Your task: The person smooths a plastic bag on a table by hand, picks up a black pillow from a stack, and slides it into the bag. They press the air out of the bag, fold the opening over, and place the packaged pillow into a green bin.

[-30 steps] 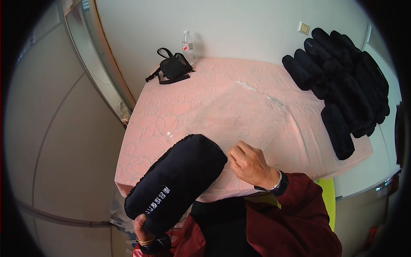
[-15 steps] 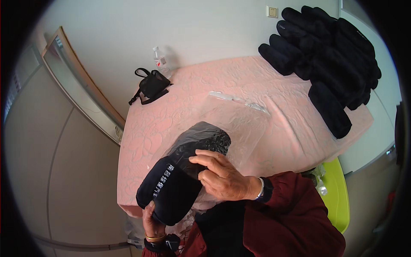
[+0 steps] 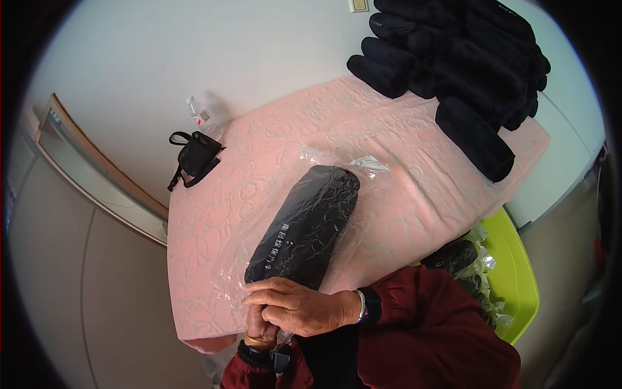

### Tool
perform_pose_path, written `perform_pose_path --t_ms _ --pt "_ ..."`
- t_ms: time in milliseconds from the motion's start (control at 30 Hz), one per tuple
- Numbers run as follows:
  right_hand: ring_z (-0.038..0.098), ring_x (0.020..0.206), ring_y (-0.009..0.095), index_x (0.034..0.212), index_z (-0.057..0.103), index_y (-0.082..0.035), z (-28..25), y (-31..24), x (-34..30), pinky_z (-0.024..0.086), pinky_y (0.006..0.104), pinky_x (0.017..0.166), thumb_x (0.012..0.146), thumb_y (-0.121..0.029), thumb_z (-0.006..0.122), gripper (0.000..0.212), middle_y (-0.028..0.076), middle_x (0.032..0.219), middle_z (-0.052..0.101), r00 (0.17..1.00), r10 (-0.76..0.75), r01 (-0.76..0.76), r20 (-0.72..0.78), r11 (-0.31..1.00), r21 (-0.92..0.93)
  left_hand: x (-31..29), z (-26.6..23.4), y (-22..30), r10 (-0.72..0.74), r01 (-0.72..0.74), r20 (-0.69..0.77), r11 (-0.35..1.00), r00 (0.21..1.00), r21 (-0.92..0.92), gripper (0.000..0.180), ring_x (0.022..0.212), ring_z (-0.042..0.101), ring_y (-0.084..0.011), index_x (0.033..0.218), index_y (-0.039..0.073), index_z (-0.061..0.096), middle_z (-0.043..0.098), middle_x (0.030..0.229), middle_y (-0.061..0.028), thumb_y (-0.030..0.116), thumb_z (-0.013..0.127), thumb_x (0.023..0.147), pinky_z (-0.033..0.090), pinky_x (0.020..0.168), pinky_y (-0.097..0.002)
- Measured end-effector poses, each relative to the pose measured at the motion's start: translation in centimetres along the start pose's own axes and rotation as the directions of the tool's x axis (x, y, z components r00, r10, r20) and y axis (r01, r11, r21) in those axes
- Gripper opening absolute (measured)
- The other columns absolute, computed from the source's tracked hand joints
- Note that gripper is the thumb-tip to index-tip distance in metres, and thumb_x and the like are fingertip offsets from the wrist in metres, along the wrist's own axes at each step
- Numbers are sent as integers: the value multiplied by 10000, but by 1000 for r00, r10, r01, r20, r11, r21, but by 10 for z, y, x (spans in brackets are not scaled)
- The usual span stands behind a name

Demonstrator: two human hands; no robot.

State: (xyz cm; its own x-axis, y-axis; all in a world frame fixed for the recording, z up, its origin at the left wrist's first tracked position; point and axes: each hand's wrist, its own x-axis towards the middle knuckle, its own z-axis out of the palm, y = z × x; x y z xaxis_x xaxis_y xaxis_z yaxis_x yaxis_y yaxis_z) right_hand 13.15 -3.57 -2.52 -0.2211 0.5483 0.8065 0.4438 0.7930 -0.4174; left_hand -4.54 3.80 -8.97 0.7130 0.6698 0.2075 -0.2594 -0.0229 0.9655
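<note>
A long, rounded black cushion [image 3: 304, 220] with white lettering along one side lies inside a clear plastic bag [image 3: 230, 266] on the pink table cover. My right hand [image 3: 301, 308] is at the near end of the cushion, its fingers bent and closed on the bag's near edge. Just below it is my left hand [image 3: 258, 329], at the same end of the bag; its fingers are mostly hidden behind the right hand. The far end of the bag reaches past the cushion and is crumpled.
A pile of similar black cushions [image 3: 466, 58] sits at the far right of the pink-covered table [image 3: 207, 214]. At the far left are a small black bag [image 3: 197, 155] and a clear bottle [image 3: 202, 117]. A lime-green tub [image 3: 518, 279] with bagged things stands at right. A framed mirror [image 3: 97, 168] leans at left.
The cushion has gone from partly out of the plastic bag to fully inside it. My right hand has moved down and left to the bag's near end, over the left hand. The view has shifted.
</note>
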Motion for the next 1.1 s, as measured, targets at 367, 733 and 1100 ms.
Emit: perform_pose_path --t_ms 367,733,1100 --pt "437 1362 386 1050 594 -9 -19 -2 -6 364 544 1099 810 -72 692 267 183 1388 494 999 36 -36 -6 998 -48 22 -8 2 -68 54 42 958 997 280 534 1177 592 -245 1413 4 467 559 1356 -125 355 530 1016 442 1053 -349" --pt "280 1451 407 1403 515 -89 -162 44 -39 190 617 1154 906 -500 641 657 178 1493 421 898 437 -349 -57 624 -699 46 10 7 -341 328 52 837 939 -438 551 1176 611 -238 1393 10 488 609 1323 -112 308 631 952 528 971 -391" --pt "227 1457 454 1513 409 -141 -127 34 -34 77 699 1145 911 -679 525 815 183 1560 324 838 518 -247 173 642 -726 67 11 34 -373 387 119 913 920 -131 576 1117 635 -214 1438 26 452 614 1298 -99 269 640 950 535 953 -355"
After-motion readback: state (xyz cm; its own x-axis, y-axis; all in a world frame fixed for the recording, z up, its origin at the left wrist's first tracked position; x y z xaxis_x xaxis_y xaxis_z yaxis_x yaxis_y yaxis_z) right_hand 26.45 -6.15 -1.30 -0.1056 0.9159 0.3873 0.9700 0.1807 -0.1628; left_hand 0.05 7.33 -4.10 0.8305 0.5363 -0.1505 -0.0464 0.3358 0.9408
